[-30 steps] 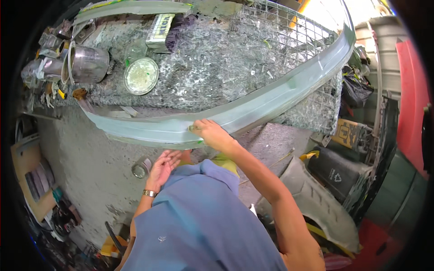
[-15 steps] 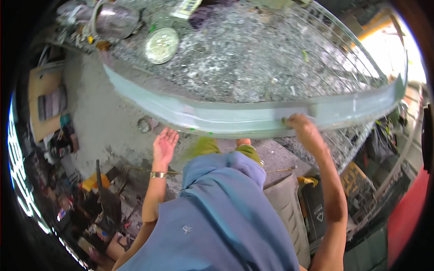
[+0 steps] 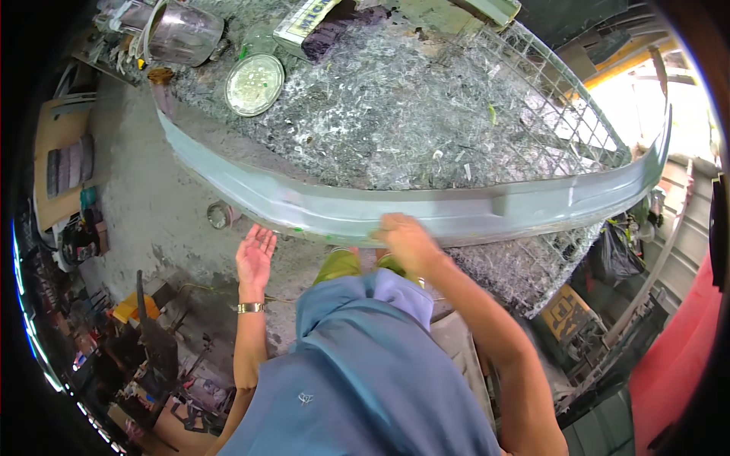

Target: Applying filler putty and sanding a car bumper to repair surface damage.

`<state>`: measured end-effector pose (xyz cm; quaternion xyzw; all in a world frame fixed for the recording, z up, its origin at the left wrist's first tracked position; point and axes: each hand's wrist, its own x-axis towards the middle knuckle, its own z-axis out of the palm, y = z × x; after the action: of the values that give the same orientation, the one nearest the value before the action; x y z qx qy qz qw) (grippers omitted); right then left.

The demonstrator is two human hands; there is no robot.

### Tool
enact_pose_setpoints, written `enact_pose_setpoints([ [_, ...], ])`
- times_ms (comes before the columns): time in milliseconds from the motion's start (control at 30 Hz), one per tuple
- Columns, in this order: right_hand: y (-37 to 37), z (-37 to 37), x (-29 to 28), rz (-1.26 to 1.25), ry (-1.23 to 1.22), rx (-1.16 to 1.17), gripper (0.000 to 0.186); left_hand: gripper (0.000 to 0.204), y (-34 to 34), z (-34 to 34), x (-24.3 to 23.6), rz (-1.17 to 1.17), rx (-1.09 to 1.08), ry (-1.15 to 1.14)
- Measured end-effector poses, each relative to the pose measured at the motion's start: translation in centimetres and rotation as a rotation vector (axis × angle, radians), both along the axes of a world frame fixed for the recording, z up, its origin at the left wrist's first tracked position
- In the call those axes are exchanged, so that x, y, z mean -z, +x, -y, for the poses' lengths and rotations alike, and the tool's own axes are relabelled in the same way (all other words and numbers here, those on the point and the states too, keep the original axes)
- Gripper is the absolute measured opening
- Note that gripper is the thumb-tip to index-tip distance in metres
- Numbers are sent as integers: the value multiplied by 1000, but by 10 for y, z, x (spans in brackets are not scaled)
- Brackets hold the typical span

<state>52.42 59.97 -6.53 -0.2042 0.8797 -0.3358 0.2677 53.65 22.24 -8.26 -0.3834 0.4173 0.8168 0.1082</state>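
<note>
A long, curved, pale grey panel (image 3: pixel 449 209), resembling a car bumper, stretches across my front along the near side of the worktable. My left hand (image 3: pixel 255 257) is palm up by its lower edge, fingers stretched and apart; whether the fingertips touch the edge I cannot tell. Over the middle of the panel, my right hand (image 3: pixel 407 242) lies against its face, blurred by motion, with the fingers curled together. What the right fingers hold, if anything, is hidden.
The paint-spattered worktable (image 3: pixel 380 114) carries a round lid (image 3: pixel 255 84), a metal can (image 3: pixel 182 34) and a box (image 3: pixel 308 23). Wire mesh (image 3: pixel 570 99) forms its right part. A small tin (image 3: pixel 220 214) stands on the floor at left. Clutter fills the lower left.
My right hand has swept left along the panel, from its right half to near the middle. My left hand stays beside the lower edge. The whole view has shifted slightly.
</note>
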Motion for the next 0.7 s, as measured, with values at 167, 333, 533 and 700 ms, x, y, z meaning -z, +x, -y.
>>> enact_pose_setpoints([
  [167, 12, -131, -37, 59, 153, 142, 37, 54, -3, -8, 2, 19, -20, 36],
  [333, 30, -60, -10, -131, 156, 199, 39, 55, 0, -10, 4, 22, -2, 29],
  [533, -17, 124, 7, -36, 52, 68, 25, 55, -6, -14, 6, 27, 8, 24],
  [700, 20, 8, 10, 24, 52, 120, 34, 54, -2, 0, -2, 47, -40, 15],
])
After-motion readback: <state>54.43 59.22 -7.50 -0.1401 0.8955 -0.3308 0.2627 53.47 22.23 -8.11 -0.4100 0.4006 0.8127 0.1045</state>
